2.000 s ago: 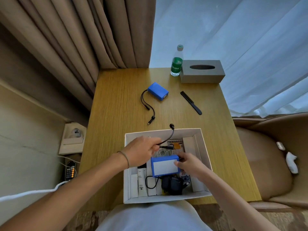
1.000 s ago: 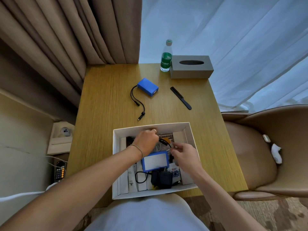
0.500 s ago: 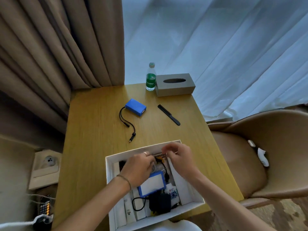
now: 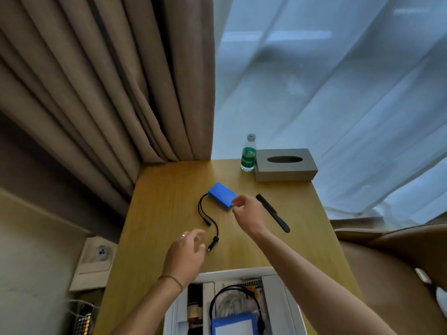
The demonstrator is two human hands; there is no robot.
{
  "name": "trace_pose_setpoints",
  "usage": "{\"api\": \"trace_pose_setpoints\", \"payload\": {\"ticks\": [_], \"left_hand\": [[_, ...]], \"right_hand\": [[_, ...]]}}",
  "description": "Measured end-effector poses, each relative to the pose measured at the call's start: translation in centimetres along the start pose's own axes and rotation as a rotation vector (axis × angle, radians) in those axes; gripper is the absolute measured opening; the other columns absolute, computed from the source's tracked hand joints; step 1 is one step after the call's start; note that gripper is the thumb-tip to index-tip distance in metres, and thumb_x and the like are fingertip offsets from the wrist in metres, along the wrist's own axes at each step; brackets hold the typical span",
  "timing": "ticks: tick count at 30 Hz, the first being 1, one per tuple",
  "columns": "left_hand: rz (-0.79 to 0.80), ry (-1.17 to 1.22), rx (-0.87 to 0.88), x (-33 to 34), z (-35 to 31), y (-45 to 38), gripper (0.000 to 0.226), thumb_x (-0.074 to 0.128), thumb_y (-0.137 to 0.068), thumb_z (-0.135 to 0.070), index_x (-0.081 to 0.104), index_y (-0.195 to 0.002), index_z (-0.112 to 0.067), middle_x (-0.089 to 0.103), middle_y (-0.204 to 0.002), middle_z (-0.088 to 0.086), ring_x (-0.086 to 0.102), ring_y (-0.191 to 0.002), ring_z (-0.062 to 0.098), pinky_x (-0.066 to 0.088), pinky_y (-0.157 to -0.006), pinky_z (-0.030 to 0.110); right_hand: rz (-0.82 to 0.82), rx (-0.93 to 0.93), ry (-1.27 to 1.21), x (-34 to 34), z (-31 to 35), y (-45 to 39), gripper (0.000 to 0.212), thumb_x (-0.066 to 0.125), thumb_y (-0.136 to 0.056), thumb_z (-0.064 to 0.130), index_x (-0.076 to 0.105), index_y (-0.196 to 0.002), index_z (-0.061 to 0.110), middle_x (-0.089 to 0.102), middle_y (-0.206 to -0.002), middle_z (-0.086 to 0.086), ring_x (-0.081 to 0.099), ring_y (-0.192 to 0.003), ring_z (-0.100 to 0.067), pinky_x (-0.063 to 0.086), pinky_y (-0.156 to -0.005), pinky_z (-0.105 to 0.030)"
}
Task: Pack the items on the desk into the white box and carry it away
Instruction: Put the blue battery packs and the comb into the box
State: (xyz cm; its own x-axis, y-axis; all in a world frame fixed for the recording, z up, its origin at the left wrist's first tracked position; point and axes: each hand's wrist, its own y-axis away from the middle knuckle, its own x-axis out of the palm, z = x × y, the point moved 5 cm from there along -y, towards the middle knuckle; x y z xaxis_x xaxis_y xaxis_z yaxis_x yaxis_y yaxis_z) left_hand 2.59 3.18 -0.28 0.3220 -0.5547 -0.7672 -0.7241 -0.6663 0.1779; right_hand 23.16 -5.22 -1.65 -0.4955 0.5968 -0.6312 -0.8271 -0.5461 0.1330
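Note:
A blue battery pack (image 4: pixel 221 195) lies mid-desk. Its black cable (image 4: pixel 207 220) trails toward me and ends in a plug (image 4: pixel 212 244). My right hand (image 4: pixel 248 213) is at the pack's near right corner, thumb and forefinger pinching it. My left hand (image 4: pixel 185 256) hovers with relaxed fingers just left of the plug and holds nothing. A black comb (image 4: pixel 272 212) lies right of the pack. The white box (image 4: pixel 238 273) sits at the desk's near edge, with a second blue pack (image 4: pixel 233 325), black cables and small white boxes inside.
At the back of the wooden desk (image 4: pixel 157 213) stand a green-labelled water bottle (image 4: pixel 248 153) and a grey tissue box (image 4: pixel 285 165). Brown curtains hang to the left and sheer ones behind. A brown chair (image 4: pixel 391 262) is at the right, a wall socket (image 4: pixel 101 251) low left.
Both hands have left the white box and reached forward over the desk, the right to the blue pack, the left toward its cable plug. The view has tilted upward.

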Motion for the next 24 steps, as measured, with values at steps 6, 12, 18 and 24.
{"api": "trace_pose_setpoints", "payload": {"ticks": [6,12,18,24], "left_hand": [[0.044,0.007,-0.164,-0.3,1.9,-1.8,0.029,0.059,-0.097,-0.024,0.061,-0.124,-0.033,0.060,-0.113,-0.014,0.055,-0.096,-0.002,0.041,-0.066,0.007],[0.013,0.027,-0.249,-1.4,3.5,-1.7,0.024,0.059,-0.097,-0.023,0.063,-0.118,-0.034,0.061,-0.113,-0.014,0.056,-0.098,-0.003,0.043,-0.069,0.008],[-0.019,0.087,-0.295,-2.0,3.5,-1.3,0.020,0.058,-0.097,-0.023,0.064,-0.112,-0.036,0.061,-0.103,-0.019,0.058,-0.091,-0.004,0.043,-0.061,0.009],[-0.131,0.130,-0.261,-3.8,1.7,-2.6,0.021,0.057,-0.098,-0.021,0.064,-0.109,-0.038,0.064,-0.104,-0.016,0.059,-0.082,-0.002,0.044,-0.057,0.009]], "right_hand": [[0.143,0.059,0.188,5.1,-1.6,-5.9,0.060,0.069,-0.087,0.020,0.048,-0.143,0.017,0.052,-0.131,-0.007,0.058,-0.095,-0.019,0.056,-0.079,-0.034],[0.162,0.090,0.271,8.6,-4.1,-8.5,0.078,0.080,-0.082,0.032,0.038,-0.146,0.015,0.047,-0.128,-0.010,0.061,-0.101,-0.027,0.058,-0.086,-0.042],[0.131,0.088,0.244,8.8,-5.4,-9.7,0.059,0.080,-0.075,0.032,0.055,-0.124,0.012,0.044,-0.111,-0.005,0.055,-0.084,-0.020,0.054,-0.071,-0.036],[0.143,-0.024,0.099,7.0,-4.5,-7.9,0.070,0.083,-0.069,0.032,0.058,-0.132,0.014,0.047,-0.106,-0.001,0.053,-0.083,-0.014,0.048,-0.065,-0.027]]}}
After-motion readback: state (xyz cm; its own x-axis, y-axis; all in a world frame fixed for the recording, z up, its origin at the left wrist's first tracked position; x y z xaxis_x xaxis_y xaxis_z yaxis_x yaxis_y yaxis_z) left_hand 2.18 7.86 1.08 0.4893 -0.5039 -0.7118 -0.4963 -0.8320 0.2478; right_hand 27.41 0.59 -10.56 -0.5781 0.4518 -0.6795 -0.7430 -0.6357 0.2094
